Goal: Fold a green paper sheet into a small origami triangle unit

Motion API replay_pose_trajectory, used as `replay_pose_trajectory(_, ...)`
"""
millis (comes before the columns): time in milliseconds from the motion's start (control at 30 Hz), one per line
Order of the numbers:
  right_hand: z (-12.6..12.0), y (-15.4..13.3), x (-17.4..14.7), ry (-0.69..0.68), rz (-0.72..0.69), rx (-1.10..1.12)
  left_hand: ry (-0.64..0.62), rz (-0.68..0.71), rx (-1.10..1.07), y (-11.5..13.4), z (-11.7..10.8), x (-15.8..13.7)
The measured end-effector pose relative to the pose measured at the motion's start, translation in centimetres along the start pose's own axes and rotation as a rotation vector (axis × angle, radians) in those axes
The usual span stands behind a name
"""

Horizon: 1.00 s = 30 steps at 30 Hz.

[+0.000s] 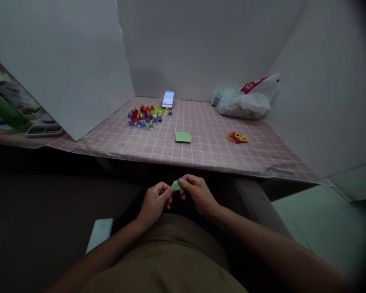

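Between my two hands, just below the table's front edge and above my lap, is a small piece of folded green paper point(176, 185). My left hand point(156, 199) pinches its left side between thumb and fingers. On the opposite side, my right hand point(198, 193) grips the paper's upper right edge with thumb and forefinger. A stack of square green paper point(183, 137) lies on the table beyond my hands. Farther back to the left sits a pile of small folded paper pieces point(144, 117) in purple, red, orange, yellow and green.
A lit phone point(168, 99) leans at the back of the pink checked table point(207, 152). Yellow and red cut-out shapes point(237, 138) lie to the right, before a white plastic bag point(245, 103). White panels point(70, 61) enclose the table. A pale flat device point(99, 235) rests at my left.
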State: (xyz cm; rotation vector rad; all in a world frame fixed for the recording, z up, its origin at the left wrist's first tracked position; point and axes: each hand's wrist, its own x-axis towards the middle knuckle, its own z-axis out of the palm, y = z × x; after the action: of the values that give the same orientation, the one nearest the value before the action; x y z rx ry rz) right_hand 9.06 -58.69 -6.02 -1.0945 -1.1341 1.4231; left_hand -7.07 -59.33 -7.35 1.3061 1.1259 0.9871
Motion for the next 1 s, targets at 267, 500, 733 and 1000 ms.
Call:
replay_pose_trajectory(267,-0.14,-0.15,0.06,-0.049,-0.043,-0.224,-0.026,-0.012,-0.078,0.21,-0.12,0.24)
replay_pose_trajectory(500,0.07,0.21,-0.07,-0.08,-0.012,-0.234,-0.016,-0.008,-0.052,0.12,-0.34,0.43)
replay_pose_trajectory(733,0.07,0.14,-0.18,-0.064,-0.028,-0.26,-0.018,-0.007,-0.102,0.04,-0.28,0.56)
replay_pose_trajectory(1000,0.14,-0.05,-0.15,-0.123,0.014,-0.106,0.11,0.024,-0.138,-0.18,-0.11,0.34)
